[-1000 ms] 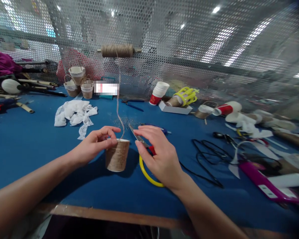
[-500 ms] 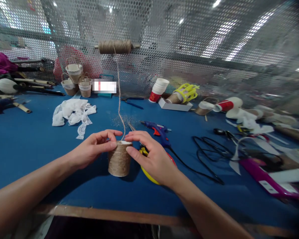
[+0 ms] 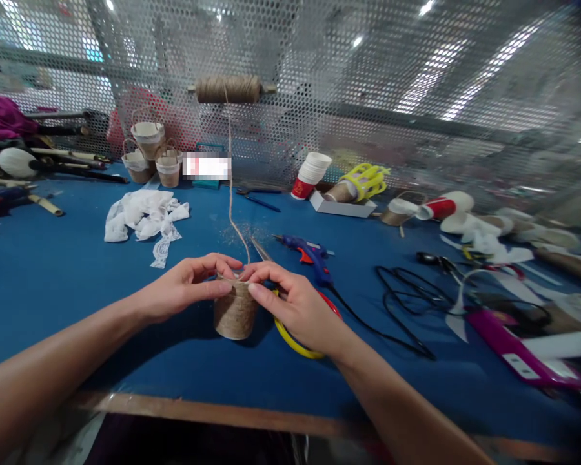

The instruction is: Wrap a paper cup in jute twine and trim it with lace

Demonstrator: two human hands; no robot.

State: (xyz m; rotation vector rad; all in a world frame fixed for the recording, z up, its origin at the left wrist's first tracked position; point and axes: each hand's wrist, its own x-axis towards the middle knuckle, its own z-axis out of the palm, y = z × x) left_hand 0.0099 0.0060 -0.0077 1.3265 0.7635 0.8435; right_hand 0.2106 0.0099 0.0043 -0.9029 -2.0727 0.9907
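Observation:
A small cup wrapped in brown twine (image 3: pixel 235 314) stands on the blue table (image 3: pixel 53 271) in front of me. My left hand (image 3: pixel 184 287) pinches its rim from the left, fingers closed on the cup. My right hand (image 3: pixel 297 303) grips the rim from the right and also holds scissors with yellow and red handles (image 3: pixel 295 336), their blades (image 3: pixel 261 250) pointing up and back. A strand of twine (image 3: pixel 231 194) runs from the cup up to a spool (image 3: pixel 228 90) mounted on the mesh wall.
A blue glue gun (image 3: pixel 308 253) with a black cord (image 3: pixel 401 303) lies right of the cup. White lace (image 3: pixel 142 216) lies at the left, finished twine baskets (image 3: pixel 150 152) behind it. Stacked paper cups (image 3: pixel 310 174), a yellow holder (image 3: pixel 365 182) and a magenta tool (image 3: pixel 518 352) crowd the right.
My right hand, carrying the scissors, moved left onto the cup's rim. Both hands now close on the cup top, and the glue gun behind came into sight.

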